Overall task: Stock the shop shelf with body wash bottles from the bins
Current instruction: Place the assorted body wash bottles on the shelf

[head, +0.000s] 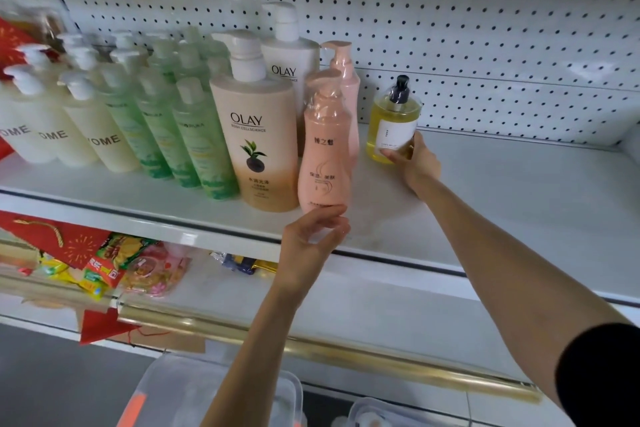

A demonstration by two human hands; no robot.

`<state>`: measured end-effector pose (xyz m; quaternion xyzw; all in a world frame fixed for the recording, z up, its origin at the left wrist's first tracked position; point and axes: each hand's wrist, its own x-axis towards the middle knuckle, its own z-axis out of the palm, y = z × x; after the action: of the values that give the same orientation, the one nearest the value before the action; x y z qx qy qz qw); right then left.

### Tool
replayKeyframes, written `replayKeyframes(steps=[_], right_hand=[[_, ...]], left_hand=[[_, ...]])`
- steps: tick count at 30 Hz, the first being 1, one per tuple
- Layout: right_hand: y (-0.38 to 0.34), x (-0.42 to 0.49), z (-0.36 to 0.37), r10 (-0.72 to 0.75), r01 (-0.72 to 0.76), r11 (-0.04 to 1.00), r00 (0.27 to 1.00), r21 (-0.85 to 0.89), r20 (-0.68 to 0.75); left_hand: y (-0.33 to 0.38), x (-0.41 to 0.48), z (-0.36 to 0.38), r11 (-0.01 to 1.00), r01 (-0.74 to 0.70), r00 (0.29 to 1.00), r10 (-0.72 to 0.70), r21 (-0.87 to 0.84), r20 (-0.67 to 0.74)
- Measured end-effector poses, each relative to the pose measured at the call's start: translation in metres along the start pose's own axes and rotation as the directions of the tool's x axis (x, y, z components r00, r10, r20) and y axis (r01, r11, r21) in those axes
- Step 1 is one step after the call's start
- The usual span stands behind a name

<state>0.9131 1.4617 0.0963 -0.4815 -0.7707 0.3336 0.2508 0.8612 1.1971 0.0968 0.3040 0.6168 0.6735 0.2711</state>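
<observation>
The right hand is clasped round the lower body of a round clear-plastic bottle of yellow liquid with a black pump, its fingers wrapped beside the white label. It holds the bottle upright towards the back of the white metal shelf, near the white pegboard back panel. The deep placement probably leaves room for a second bottle in front, as in the rows alongside. The hand hides the base, so I cannot tell whether the bottle already rests on the shelf.

The left hand is at the foot of the front pink waisted pump bottle, with the thumb against its base and the other fingers loosely curled by the shelf lip. I cannot tell whether it pinches the bottle or only steadies it. This bottle stands upright at the front edge with its label outward, close against the tall beige Olay pump bottle on its left. A matching rear pink bottle stands directly behind, so like goes with like and the labels face the shopper.

Further left are rows of pale green pump bottles and cream white pump bottles, stocked several deep. Two clear plastic bins sit on the floor below; what they hold is unclear. I judge the next bottles belong to the right of the yellow one
</observation>
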Motion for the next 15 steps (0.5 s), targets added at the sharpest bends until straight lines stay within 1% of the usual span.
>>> replayKeyframes(steps=[3,6,7,8,11,12,13,15], right_hand=[[0.000,0.002,0.001,0.001,-0.001,1.000,1.000,-0.010,-0.005],[-0.005,0.000,-0.002,0.019,-0.018,0.999,0.999,-0.030,0.029],[-0.003,0.000,-0.002,0.023,-0.023,1.000,0.999,0.003,0.043],[-0.004,-0.004,-0.004,0.056,-0.060,0.997,0.996,0.046,0.069],[-0.015,-0.033,-0.019,0.107,-0.128,0.958,0.990,0.258,0.092],[-0.015,-0.051,-0.025,0.092,-0.113,0.956,0.992,0.271,0.090],[-0.018,-0.071,-0.033,0.065,-0.089,0.946,0.994,0.311,0.089],[-0.016,-0.116,-0.048,0.014,-0.045,0.915,0.997,0.401,0.081]], left_hand=[[-0.003,0.002,-0.001,1.000,-0.027,1.000,0.027,0.015,-0.001],[-0.006,0.002,0.000,0.997,-0.043,0.999,0.043,0.059,0.004],[-0.006,0.001,0.000,0.996,-0.044,0.999,0.043,0.076,0.012],[-0.006,0.000,-0.001,0.994,-0.051,0.998,0.048,0.096,0.031],[-0.002,0.001,-0.005,0.974,-0.080,0.990,0.052,0.211,0.135],[-0.001,0.000,-0.006,0.969,-0.078,0.987,0.041,0.234,0.157],[0.002,-0.004,-0.007,0.968,-0.082,0.985,0.043,0.238,0.164],[0.012,-0.021,-0.004,0.979,-0.129,0.983,0.106,0.156,0.150]])
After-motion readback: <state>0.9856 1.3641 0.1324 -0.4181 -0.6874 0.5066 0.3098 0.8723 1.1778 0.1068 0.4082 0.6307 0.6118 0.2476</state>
